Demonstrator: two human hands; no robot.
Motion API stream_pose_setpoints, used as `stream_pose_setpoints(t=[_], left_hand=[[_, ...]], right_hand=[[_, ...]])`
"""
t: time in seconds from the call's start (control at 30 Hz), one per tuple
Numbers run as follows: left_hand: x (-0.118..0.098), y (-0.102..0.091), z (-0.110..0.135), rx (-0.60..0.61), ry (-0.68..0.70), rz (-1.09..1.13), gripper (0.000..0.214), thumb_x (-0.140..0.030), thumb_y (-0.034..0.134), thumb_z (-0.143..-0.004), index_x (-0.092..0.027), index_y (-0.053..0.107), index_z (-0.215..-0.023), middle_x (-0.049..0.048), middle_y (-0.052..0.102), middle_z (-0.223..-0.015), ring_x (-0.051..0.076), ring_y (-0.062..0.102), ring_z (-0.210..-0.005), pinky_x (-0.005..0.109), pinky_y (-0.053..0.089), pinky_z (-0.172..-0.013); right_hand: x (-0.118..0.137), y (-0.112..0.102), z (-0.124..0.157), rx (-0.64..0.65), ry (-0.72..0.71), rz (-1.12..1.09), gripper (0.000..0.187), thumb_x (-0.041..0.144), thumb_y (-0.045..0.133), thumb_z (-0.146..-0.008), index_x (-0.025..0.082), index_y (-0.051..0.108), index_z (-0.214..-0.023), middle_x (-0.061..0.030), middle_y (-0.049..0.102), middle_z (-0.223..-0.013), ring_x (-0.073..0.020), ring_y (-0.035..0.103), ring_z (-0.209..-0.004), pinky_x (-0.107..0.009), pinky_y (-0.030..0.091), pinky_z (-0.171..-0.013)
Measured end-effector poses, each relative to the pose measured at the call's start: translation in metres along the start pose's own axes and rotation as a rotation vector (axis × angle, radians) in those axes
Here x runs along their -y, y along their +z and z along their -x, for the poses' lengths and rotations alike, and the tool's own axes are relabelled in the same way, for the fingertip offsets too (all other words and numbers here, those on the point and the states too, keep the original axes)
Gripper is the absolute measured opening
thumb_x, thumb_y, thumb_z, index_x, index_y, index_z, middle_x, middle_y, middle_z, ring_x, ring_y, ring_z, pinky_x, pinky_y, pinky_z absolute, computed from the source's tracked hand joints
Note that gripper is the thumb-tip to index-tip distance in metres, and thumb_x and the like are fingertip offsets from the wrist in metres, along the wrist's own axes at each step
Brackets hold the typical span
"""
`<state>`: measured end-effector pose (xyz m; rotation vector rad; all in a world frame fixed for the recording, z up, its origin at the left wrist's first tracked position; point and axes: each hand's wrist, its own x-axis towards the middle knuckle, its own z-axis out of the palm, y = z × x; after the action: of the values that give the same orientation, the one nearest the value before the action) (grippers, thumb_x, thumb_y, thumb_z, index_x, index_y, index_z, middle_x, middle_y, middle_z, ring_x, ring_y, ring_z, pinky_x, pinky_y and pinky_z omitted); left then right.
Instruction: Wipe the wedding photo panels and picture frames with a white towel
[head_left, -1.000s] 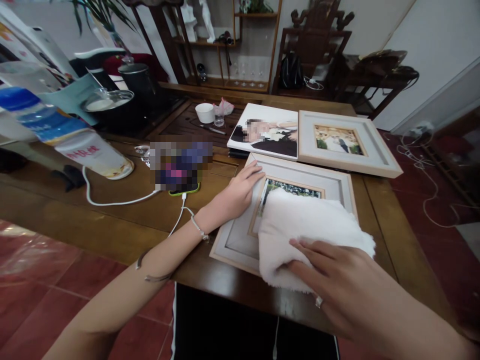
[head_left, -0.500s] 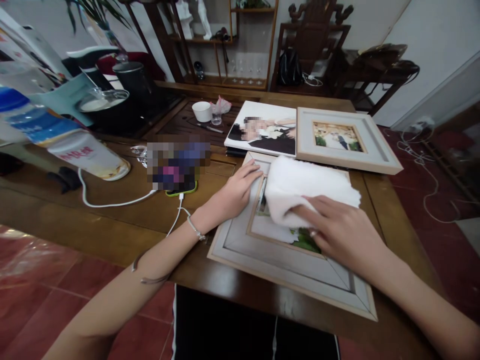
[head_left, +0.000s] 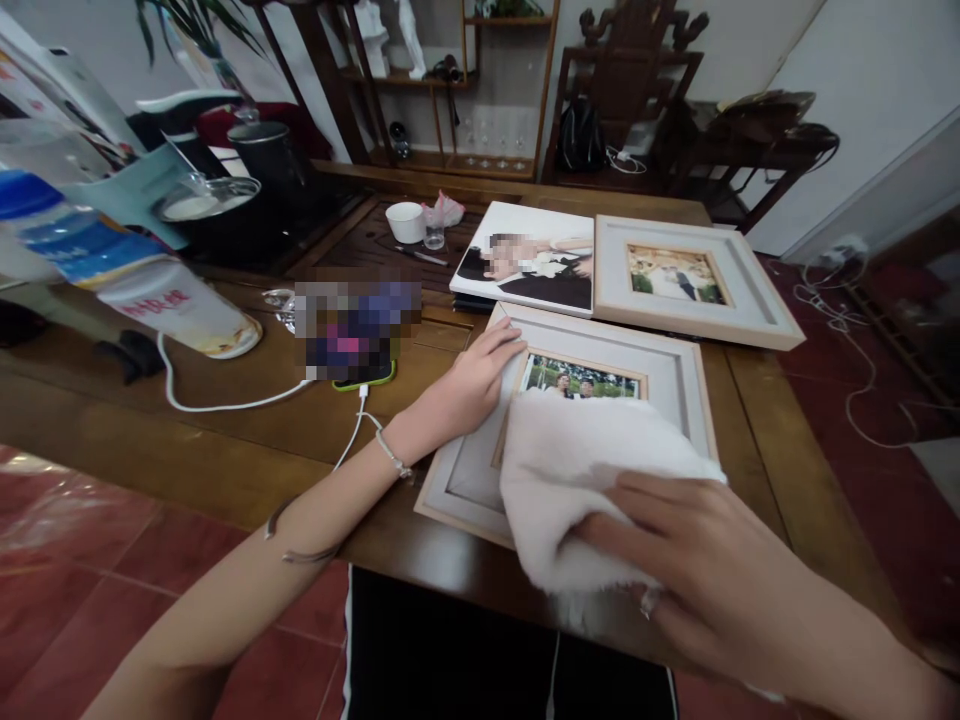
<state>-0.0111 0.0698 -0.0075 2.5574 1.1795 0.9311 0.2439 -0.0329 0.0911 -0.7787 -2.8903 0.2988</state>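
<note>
A picture frame (head_left: pixel 694 390) with a pale wide border and light wood edge lies on the table before me. The top of its photo (head_left: pixel 581 376) shows two people against greenery; the rest is covered. My left hand (head_left: pixel 474 385) lies along the frame's left edge with its fingers stretched out over the border. In my right hand (head_left: pixel 697 550) is a white cloth (head_left: pixel 570 470), pinched between thumb and fingers. The cloth hangs over the near half of the frame, hiding its near right corner. Whether it touches the glass there I cannot tell.
Behind lie a second framed photo (head_left: pixel 757 285) and a white-edged photo panel (head_left: pixel 517 290). Left of the frame are a charging phone (head_left: pixel 364 378) with a white cable and a large bottle (head_left: pixel 180 310). A white bowl (head_left: pixel 405 222) and pots (head_left: pixel 270 160) stand farther back.
My right hand has drawn the cloth toward me, from the frame's upper part to its near side, uncovering the top of the photo. My left hand has stayed in place.
</note>
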Motion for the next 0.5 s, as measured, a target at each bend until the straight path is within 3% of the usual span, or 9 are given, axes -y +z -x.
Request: stream_pose_setpoints(t=[0.13, 0.23, 0.37, 0.5], left_hand=[[0.001, -0.001, 0.0, 0.0, 0.002, -0.001, 0.052, 0.004, 0.037, -0.081, -0.011, 0.051, -0.129, 0.0178, 0.05, -0.139, 0.03, 0.037, -0.141, 0.054, 0.034, -0.115], [0.001, -0.001, 0.0, 0.003, -0.001, -0.003, 0.052, 0.003, 0.038, -0.081, -0.011, 0.051, -0.129, 0.0179, 0.05, -0.139, 0.03, 0.037, -0.14, 0.054, 0.034, -0.115], [-0.001, -0.001, 0.001, 0.001, -0.005, 0.009, 0.052, 0.003, 0.037, -0.082, -0.013, 0.05, -0.13, 0.0168, 0.05, -0.14, 0.029, 0.036, -0.141, 0.055, 0.034, -0.115], [-0.002, -0.001, 0.001, 0.011, -0.031, -0.007, 0.052, 0.003, 0.036, -0.081, -0.012, 0.05, -0.13, 0.0174, 0.049, -0.14, 0.029, 0.035, -0.141, 0.054, 0.035, -0.114]], right_hand=[[-0.03, 0.012, -0.007, -0.126, 0.075, 0.187, 0.042, 0.008, 0.047, -0.072, 0.021, 0.06, -0.11, -0.0028, 0.061, -0.08, -0.0212, 0.055, -0.072, -0.033, 0.034, -0.055], [-0.044, 0.02, -0.014, -0.192, 0.093, 0.322, 0.043, 0.008, 0.047, -0.071, 0.019, 0.062, -0.11, -0.0037, 0.059, -0.075, -0.0233, 0.055, -0.073, -0.033, 0.03, -0.051], [-0.043, 0.023, -0.018, -0.227, 0.02, 0.368, 0.043, 0.006, 0.047, -0.069, 0.016, 0.063, -0.107, -0.008, 0.066, -0.088, -0.0253, 0.057, -0.08, -0.033, 0.039, -0.058], [-0.039, 0.025, -0.019, -0.246, -0.088, 0.36, 0.033, 0.007, 0.046, -0.075, 0.015, 0.064, -0.101, -0.0126, 0.069, -0.103, -0.0271, 0.058, -0.087, -0.036, 0.046, -0.067]])
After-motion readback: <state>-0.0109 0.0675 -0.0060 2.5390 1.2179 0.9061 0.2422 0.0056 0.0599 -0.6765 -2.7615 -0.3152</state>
